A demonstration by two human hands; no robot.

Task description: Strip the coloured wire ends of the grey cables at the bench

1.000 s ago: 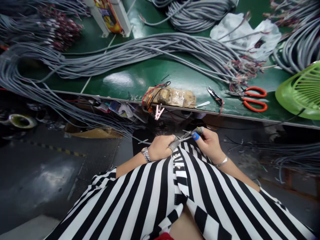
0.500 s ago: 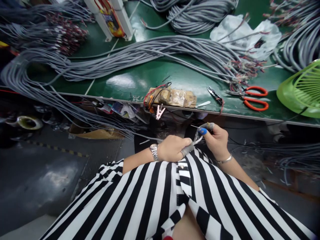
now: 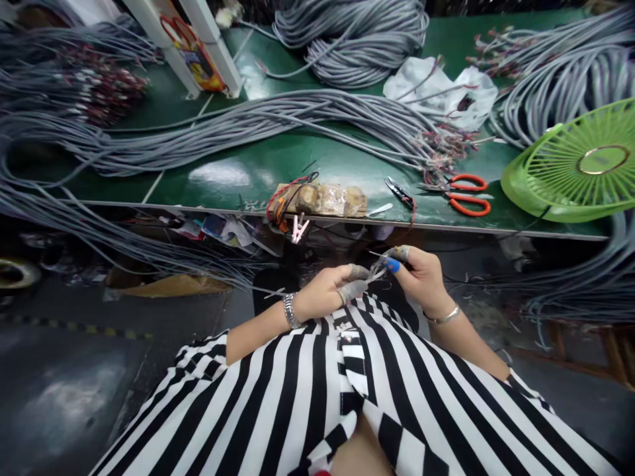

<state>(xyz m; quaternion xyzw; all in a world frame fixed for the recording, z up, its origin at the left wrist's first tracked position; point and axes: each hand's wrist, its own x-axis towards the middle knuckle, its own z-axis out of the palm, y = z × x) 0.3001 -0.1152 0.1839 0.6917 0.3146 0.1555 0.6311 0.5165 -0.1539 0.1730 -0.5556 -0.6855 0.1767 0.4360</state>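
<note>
So the biggest thing in view was a shiny green worktable (image 3: 268, 158), and sprawled across it was a long, loose bundle of grey round cables (image 3: 198, 142) with its left part drooping over the edge. At the right end sat a lime-green plastic fan (image 3: 575, 158) with a round slatted grille, and more of it showed than half a second earlier because the whole view had swung a bit. Near the front edge lay a tape-wrapped brown wooden block (image 3: 337, 199). Below that edge, in front of the striped shirt, were both hands. The left hand (image 3: 320, 291), wearing grey finger covers, had the end of a cable between thumb and finger; the right hand (image 3: 424, 277), with a blue cover on the thumb, was pinching the strands just beside it. Up on the table were orange-handled metal scissors (image 3: 454, 193), then small dark snips (image 3: 399, 192), then a pale pink plastic clothes peg (image 3: 299, 229) at the block's left end. Smallest of all was the frayed grey cable end (image 3: 374, 274), held between the two hands. Its strands looked wispier than a moment before, and the left thumb and finger had opened apart, so I'd guess they were being teased out but weren't tidy yet.
</note>
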